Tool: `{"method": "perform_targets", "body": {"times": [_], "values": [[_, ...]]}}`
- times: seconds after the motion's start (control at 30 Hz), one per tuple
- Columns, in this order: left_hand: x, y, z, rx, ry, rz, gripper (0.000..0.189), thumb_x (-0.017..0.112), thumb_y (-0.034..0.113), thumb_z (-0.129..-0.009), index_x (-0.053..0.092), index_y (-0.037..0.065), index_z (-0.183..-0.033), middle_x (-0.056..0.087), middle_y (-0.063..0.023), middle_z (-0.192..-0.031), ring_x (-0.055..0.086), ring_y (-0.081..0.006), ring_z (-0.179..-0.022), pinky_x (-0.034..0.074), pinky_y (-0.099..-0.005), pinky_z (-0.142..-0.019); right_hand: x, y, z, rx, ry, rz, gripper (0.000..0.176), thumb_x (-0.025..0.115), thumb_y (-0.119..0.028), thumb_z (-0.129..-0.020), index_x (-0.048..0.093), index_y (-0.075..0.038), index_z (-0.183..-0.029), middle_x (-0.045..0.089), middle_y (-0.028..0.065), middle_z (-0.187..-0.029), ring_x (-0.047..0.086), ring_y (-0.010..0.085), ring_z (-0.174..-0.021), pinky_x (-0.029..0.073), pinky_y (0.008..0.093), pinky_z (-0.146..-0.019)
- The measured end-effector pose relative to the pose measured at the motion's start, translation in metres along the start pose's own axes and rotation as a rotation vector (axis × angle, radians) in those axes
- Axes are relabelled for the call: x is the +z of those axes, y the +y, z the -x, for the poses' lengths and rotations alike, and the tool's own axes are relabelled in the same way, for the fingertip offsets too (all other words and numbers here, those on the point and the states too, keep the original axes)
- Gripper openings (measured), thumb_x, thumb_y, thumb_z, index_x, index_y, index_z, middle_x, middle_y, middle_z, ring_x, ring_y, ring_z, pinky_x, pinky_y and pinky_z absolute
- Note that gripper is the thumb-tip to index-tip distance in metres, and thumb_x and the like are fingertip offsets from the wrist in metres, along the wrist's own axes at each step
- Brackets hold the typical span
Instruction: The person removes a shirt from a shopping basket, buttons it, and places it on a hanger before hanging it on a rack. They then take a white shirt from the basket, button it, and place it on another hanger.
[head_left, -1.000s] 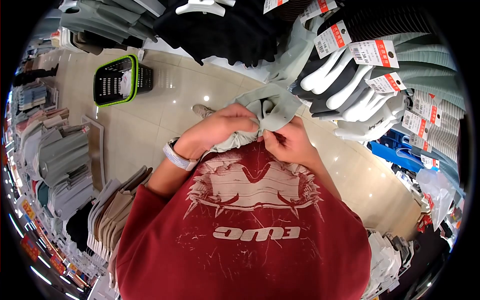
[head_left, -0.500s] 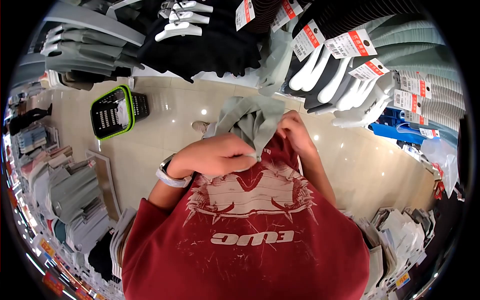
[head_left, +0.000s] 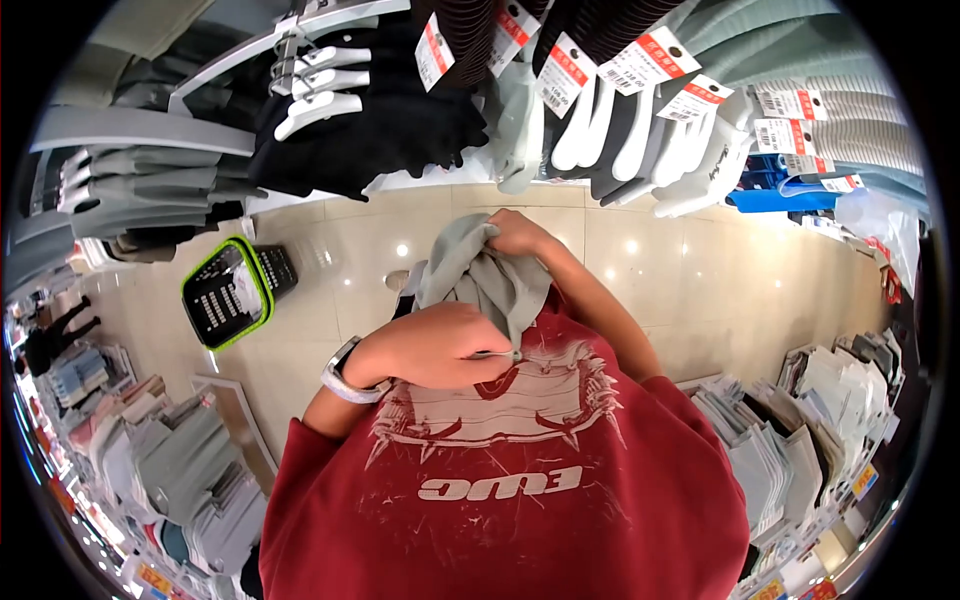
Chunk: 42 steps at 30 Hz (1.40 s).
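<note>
A bunched grey-green garment (head_left: 478, 275) hangs between my two hands in front of my chest; folds hide what kind of garment it is. My left hand (head_left: 430, 345), with a watch on its wrist, is closed, pinching the near edge of the cloth between thumb and fingers. Farther out, my right hand (head_left: 518, 235) grips the garment's upper far edge with curled fingers. The cloth partly covers the front of my red printed shirt (head_left: 510, 430).
A black shopping basket with a green rim (head_left: 262, 322) stands on the tiled floor (head_left: 660, 290) to the left. Black garments on white hangers (head_left: 325, 105) and tagged clothes (head_left: 650, 60) hang ahead. Stacked folded clothes (head_left: 185, 470) lie at left, more (head_left: 780, 430) at right.
My right hand has moved up and left along the garment, to its far edge. My left hand still pinches the cloth, slightly lower in view. The whole view has shifted a little.
</note>
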<state>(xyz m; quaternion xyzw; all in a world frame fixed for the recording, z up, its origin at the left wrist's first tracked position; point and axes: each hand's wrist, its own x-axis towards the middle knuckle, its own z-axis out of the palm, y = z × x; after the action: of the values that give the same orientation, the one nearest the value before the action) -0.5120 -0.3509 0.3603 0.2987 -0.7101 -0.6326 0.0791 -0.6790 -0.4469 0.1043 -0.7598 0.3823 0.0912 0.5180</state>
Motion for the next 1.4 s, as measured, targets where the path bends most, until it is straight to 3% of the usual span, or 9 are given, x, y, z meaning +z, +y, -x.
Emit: {"method": "perform_targets", "body": {"times": [0.17,0.37,0.5,0.77,0.93,1.07,1.2,1.33,1.4], "values": [[-0.007,-0.021,0.029,-0.024,0.327,-0.147,0.024,0.059,0.013,-0.080,0.048,0.002,-0.062,0.041,-0.0149,-0.051,0.040,-0.0328,-0.046,0.031,-0.0368,-0.044,-0.046,-0.057,0.052,-0.163,0.571,-0.084,0.025,0.052,-0.005,-0.072,0.066,0.001,-0.093,0.064,0.0219,-0.081,0.062,0.0335,-0.074,0.049,0.0387,-0.071],[0.008,-0.071,0.022,-0.200,0.765,-0.317,0.026,0.068,0.018,-0.080,0.049,0.001,-0.074,0.046,-0.0139,-0.053,0.045,-0.0276,-0.044,0.034,-0.0346,-0.043,-0.080,-0.148,0.114,-0.208,0.431,-0.615,0.023,0.051,-0.004,-0.075,0.063,0.004,-0.093,0.055,0.0105,-0.065,0.050,0.0123,-0.059,0.043,0.0287,-0.059],[0.013,-0.084,0.005,-0.381,1.097,-0.107,0.045,0.076,0.013,-0.071,0.043,0.006,-0.100,0.056,-0.0096,-0.058,0.058,-0.0246,-0.048,0.042,-0.0326,-0.045,-0.082,-0.163,0.136,-0.343,0.246,-0.511,0.021,0.052,-0.004,-0.075,0.061,0.003,-0.093,0.058,0.0142,-0.071,0.054,0.0198,-0.062,0.044,0.0303,-0.061],[0.001,-0.100,-0.013,-0.200,0.976,-0.124,0.023,0.067,0.001,-0.068,0.060,0.000,-0.089,0.059,-0.0104,-0.068,0.058,-0.0216,-0.052,0.045,-0.0299,-0.051,-0.093,-0.172,0.156,-0.434,0.103,-0.548,0.024,0.050,0.003,-0.073,0.060,0.004,-0.096,0.058,0.0088,-0.074,0.050,0.0122,-0.065,0.043,0.0266,-0.062],[-0.010,-0.090,-0.001,0.008,1.390,-0.277,0.008,0.058,-0.005,-0.065,0.052,-0.003,-0.060,0.055,-0.0075,-0.069,0.054,-0.0180,-0.057,0.039,-0.0258,-0.049,-0.108,-0.145,0.160,-0.316,0.296,-0.486,0.024,0.051,0.001,-0.075,0.060,0.003,-0.097,0.057,0.0117,-0.071,0.049,0.0136,-0.063,0.042,0.0272,-0.060],[-0.005,-0.085,0.011,-0.146,1.203,-0.025,0.015,0.051,-0.008,-0.064,0.039,0.001,-0.064,0.054,-0.0065,-0.069,0.055,-0.0158,-0.058,0.037,-0.0238,-0.049,-0.110,-0.126,0.155,-0.284,0.351,-0.521,0.023,0.050,0.001,-0.077,0.060,0.006,-0.097,0.058,0.0089,-0.073,0.050,0.0119,-0.066,0.043,0.0269,-0.061],[-0.005,-0.061,0.010,-0.338,1.004,-0.188,0.014,0.051,0.000,-0.069,0.057,-0.004,-0.082,0.053,-0.0187,-0.063,0.052,-0.0228,-0.051,0.040,-0.0306,-0.050,-0.120,-0.105,0.142,-0.313,0.365,-0.432,0.024,0.051,0.000,-0.077,0.060,0.005,-0.099,0.060,0.0088,-0.079,0.052,0.0113,-0.071,0.043,0.0250,-0.066],[-0.002,-0.058,0.012,-0.352,1.110,-0.177,0.024,0.048,0.003,-0.072,0.060,-0.005,-0.092,0.052,-0.0227,-0.062,0.051,-0.0285,-0.051,0.041,-0.0348,-0.051,-0.150,-0.067,0.115,-0.169,0.078,-0.670,0.022,0.063,-0.015,-0.083,0.064,0.001,-0.098,0.063,0.0066,-0.080,0.055,0.0117,-0.071,0.045,0.0260,-0.063],[0.006,-0.054,0.003,-0.307,1.355,-0.141,0.024,0.047,0.002,-0.073,0.058,-0.007,-0.092,0.052,-0.0233,-0.062,0.051,-0.0331,-0.052,0.041,-0.0368,-0.051,-0.164,-0.011,0.072,-0.067,0.401,-0.447,0.034,0.068,-0.030,-0.081,0.065,-0.002,-0.097,0.063,0.0069,-0.079,0.057,0.0117,-0.071,0.047,0.0271,-0.063]]}}
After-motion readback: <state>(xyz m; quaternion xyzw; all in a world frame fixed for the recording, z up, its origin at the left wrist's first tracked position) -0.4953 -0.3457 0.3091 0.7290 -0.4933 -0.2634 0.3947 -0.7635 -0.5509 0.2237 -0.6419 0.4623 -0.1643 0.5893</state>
